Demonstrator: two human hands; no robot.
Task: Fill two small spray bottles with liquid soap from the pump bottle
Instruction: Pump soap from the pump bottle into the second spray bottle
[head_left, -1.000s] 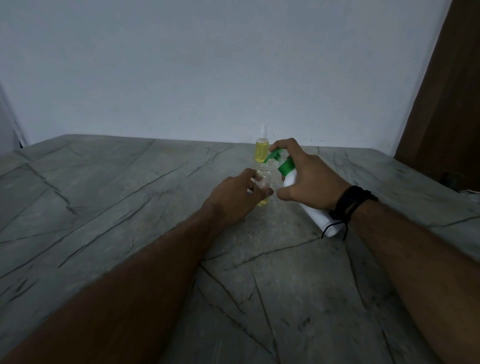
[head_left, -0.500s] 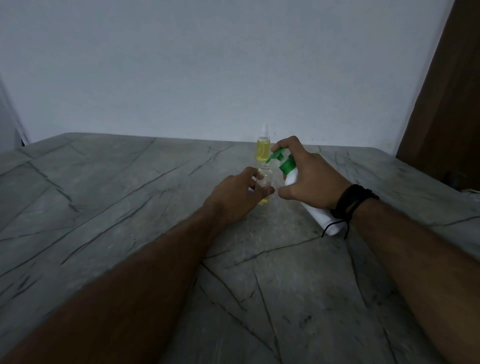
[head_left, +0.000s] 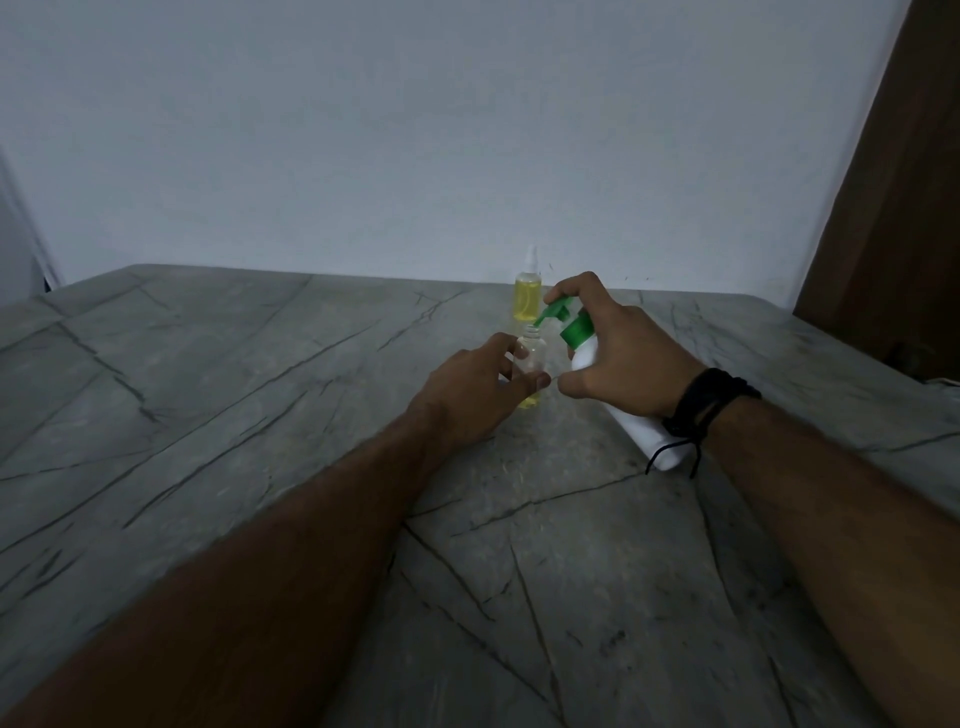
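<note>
Two bottles mid-table: left hand (head_left: 470, 397) pinches the light, tippy open bottle (head_left: 531, 364), right hand (head_left: 621, 353) wraps the tilted pump bottle (head_left: 631, 415), finger on the pump (head_left: 558, 312); full bottle (head_left: 527, 301) stands just behind; grip low, soap's slippery.

Grey stone table (head_left: 218, 426) crossed by dark cracks, running to the far wall. On it, far and right of middle: capped spray bottle (head_left: 527, 300) full of yellow liquid; just nearer, open small bottle (head_left: 532, 366), yellow only at its bottom.
</note>
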